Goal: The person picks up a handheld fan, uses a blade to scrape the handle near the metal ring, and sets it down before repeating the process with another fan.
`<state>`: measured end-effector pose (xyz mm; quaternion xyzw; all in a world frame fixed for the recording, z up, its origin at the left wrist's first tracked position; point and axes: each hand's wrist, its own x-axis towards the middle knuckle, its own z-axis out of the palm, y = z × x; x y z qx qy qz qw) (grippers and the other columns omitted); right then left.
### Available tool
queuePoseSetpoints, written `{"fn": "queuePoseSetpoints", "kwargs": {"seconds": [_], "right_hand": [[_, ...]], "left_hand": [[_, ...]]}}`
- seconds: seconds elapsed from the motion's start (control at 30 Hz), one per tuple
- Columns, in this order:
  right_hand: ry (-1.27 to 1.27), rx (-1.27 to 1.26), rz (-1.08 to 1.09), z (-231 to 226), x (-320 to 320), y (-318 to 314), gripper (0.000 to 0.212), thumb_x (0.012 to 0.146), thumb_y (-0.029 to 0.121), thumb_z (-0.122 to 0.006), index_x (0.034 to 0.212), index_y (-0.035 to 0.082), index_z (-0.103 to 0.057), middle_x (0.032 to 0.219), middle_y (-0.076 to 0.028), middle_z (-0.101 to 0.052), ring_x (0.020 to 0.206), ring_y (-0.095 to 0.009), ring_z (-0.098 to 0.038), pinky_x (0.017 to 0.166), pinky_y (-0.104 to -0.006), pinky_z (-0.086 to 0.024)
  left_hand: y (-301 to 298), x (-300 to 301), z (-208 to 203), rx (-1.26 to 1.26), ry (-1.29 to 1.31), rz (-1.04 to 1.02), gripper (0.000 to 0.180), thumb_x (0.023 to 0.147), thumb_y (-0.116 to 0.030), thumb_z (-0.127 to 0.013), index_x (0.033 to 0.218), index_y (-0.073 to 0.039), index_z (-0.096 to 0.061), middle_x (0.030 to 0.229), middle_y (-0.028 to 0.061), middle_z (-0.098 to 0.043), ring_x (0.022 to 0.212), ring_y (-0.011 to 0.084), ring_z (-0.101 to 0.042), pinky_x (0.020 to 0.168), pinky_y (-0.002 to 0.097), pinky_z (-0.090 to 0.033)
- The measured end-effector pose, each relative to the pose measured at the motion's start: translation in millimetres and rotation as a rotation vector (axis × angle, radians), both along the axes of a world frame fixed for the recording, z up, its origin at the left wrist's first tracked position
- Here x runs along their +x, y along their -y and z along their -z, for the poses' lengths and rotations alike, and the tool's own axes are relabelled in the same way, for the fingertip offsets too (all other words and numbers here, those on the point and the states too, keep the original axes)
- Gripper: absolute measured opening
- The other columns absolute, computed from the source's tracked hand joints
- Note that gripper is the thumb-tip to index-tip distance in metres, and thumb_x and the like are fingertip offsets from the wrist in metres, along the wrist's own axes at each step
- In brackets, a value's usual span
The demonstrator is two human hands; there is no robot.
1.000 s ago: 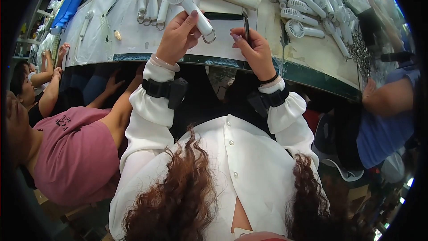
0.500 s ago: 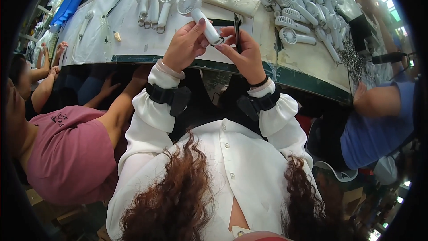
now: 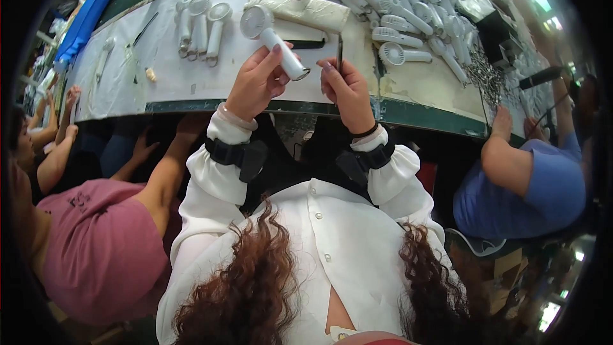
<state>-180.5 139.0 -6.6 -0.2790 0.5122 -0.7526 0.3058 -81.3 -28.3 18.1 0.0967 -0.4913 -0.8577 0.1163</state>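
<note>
My left hand (image 3: 258,83) is closed around the handle of a white handheld fan (image 3: 281,51). The round grille head (image 3: 257,22) points up and to the left. A small metal ring (image 3: 302,75) sits at the handle's lower end, facing my right hand. In my right hand (image 3: 350,92) a slim dark tool (image 3: 340,54), tweezers-like in shape, stands upright between fingers and thumb. A small gap separates the right fingertips from the fan's end.
Three ringed fans (image 3: 200,25) lie left of centre, near a rolled white bundle (image 3: 300,9) and a black strip (image 3: 310,44). Many fans (image 3: 399,13) are heaped at right beside piled metal pieces (image 3: 485,83). Co-workers sit at left (image 3: 105,243) and right (image 3: 520,185).
My right hand has drawn away from the fan's ringed end, so the fingers no longer touch it. The left hand keeps its hold on the fan. The whole view has shifted slightly.
</note>
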Motion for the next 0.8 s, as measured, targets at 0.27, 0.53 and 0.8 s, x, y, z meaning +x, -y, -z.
{"fn": "queuePoseSetpoints", "kwargs": {"seconds": [0.27, 0.53, 0.8], "right_hand": [[-0.164, -0.009, 0.145, 18.7, 9.3, -4.4, 0.017, 0.098, 0.018, -0.051, 0.105, 0.003, -0.056, 0.083, -0.002, -0.060, 0.067, -0.008, -0.057, 0.062, -0.0236, -0.048], [-0.291, 0.071, 0.304, 8.6, 6.9, -16.1, 0.018, 0.097, 0.017, -0.051, 0.105, 0.000, -0.054, 0.082, -0.003, -0.059, 0.065, -0.008, -0.055, 0.061, -0.0243, -0.047], [-0.577, 0.280, 0.504, 2.6, 9.0, -50.9, 0.022, 0.092, 0.014, -0.058, 0.109, 0.000, -0.055, 0.079, -0.011, -0.058, 0.064, -0.015, -0.056, 0.062, -0.0304, -0.048]], "left_hand": [[-9.1, -9.5, 37.6, -0.119, -0.051, 0.061, 0.028, 0.101, -0.030, -0.043, 0.119, -0.008, -0.044, 0.098, 0.0040, -0.057, 0.070, 0.0101, -0.056, 0.053, 0.0192, -0.044], [-28.4, -29.9, 32.6, -0.177, -0.117, 0.143, 0.036, 0.102, -0.034, -0.037, 0.125, -0.008, -0.031, 0.109, 0.0140, -0.059, 0.070, 0.0158, -0.062, 0.049, 0.0198, -0.048], [-34.2, -41.4, 49.8, -0.205, -0.179, 0.129, 0.037, 0.102, -0.032, -0.037, 0.127, -0.007, -0.028, 0.117, 0.0178, -0.056, 0.081, 0.0218, -0.065, 0.057, 0.0241, -0.054]]}}
